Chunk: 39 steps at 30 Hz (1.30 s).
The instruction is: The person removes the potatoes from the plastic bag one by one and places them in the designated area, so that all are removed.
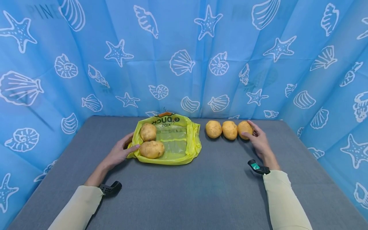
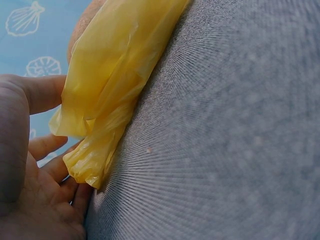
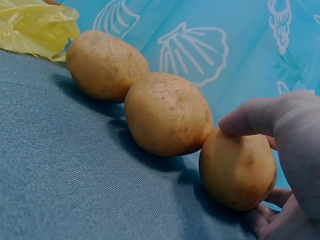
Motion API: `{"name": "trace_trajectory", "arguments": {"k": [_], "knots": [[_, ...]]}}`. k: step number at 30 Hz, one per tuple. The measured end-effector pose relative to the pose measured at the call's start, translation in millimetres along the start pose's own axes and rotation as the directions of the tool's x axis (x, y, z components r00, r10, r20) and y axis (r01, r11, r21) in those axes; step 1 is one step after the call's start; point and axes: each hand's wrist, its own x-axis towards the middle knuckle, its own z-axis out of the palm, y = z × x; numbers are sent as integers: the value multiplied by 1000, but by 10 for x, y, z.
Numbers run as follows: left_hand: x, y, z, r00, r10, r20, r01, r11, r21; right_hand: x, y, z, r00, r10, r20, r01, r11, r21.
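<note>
A yellow plastic bag (image 1: 193,140) lies spread on the table, its mouth turned up and printing along its back. Two potatoes, a rounder one (image 1: 148,132) and a longer one (image 1: 152,149), sit in its left side. My left hand (image 1: 124,149) holds the bag's left edge, thumb over the rim beside the longer potato; in the left wrist view, the bag's gathered corner (image 2: 90,165) lies against the fingers. To the right, three potatoes stand in a row. My right hand (image 1: 258,140) grips the rightmost potato (image 3: 237,170) between thumb and fingers, close against the middle potato (image 3: 167,115).
The leftmost potato of the row (image 1: 213,129) stands a short way right of the bag. A grey cloth (image 1: 184,195) covers the table. Blue curtains (image 1: 184,86) with white shells and starfish hang along the back and both sides.
</note>
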Motion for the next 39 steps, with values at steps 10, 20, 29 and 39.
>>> {"name": "trace_trajectory", "arguments": {"k": [10,20,29,39], "knots": [[4,0,-1,1000,4,8,-4,1000,-8,-9,21,24,1000,-9,-14,9,1000,-8],[-3,-5,5,1000,6,3,-6,1000,-4,-15,10,30,1000,8,-19,-7,1000,20],[3,-18,1,1000,18,4,-18,1000,-10,-6,16,26,1000,16,-23,-15,999,36],[-2,-5,2,1000,8,5,-8,1000,-12,-32,-58,-47,998,-20,-65,22,999,28]]}}
